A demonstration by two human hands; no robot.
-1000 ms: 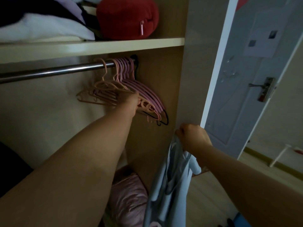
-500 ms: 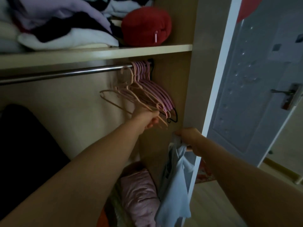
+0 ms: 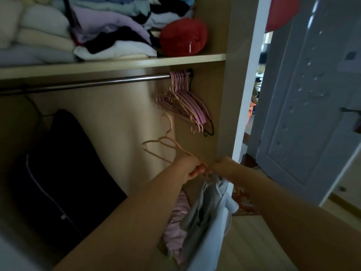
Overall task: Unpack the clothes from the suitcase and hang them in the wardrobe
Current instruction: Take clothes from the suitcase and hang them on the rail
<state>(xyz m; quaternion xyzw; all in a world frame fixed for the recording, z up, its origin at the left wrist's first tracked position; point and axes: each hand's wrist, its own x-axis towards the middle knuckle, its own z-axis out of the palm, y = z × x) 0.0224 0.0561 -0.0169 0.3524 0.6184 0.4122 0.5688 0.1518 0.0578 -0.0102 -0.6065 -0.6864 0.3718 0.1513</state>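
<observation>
Left hand: the left hand is curled round one end of a peach hanger, with the fingertips folded under the bar.
Hanger: it is off the rail, tilted, hook up and to the left. It is held below the bunch and in front of the wardrobe's back panel.
Right hand: the right hand is just beside the left hand, knuckles toward the camera. It is closed on the top of a pale blue garment. Its fingertips are hidden.
Garment: it hangs limp from the right hand, down past the lower edge of the side panel. It is in front of the wardrobe opening and not on any hanger.
Bunch: pink hangers are packed together at the right end of the rail, against the side panel. One black hanger is behind them.
Dark garment: the dark garment hangs at the left of the wardrobe, well apart from the bunch.
Shelf: the shelf sits just above the rail. It carries folded clothes, with a red bundle at its right end.
Wardrobe floor: a pink bundle lies low down, partly behind the pale garment.
Door: a grey door stands open to the right of the wardrobe.
</observation>
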